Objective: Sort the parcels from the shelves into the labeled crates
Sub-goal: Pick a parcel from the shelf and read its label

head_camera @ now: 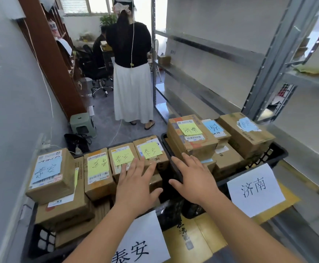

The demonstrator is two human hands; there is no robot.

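Observation:
Two black crates stand side by side below me. The left crate (41, 242) has a white label reading 泰安 (141, 242) and is piled with cardboard parcels carrying yellow and blue notes, such as one parcel (151, 154) at its right end. The right crate (276, 152) has a white label reading 济南 (255, 188) and holds stacked parcels, the nearest topped by a yellow note (190, 133). My left hand (137, 185) hovers open over the left crate's parcels. My right hand (194, 179) hovers open above the gap between the crates. Neither hand holds anything.
Metal shelves (211, 48) run along the right wall, mostly bare. A person in a black top and white skirt (132, 73) stands in the aisle ahead with their back to me. A green stool (80, 124) and a black bag (75, 143) sit by the left wall.

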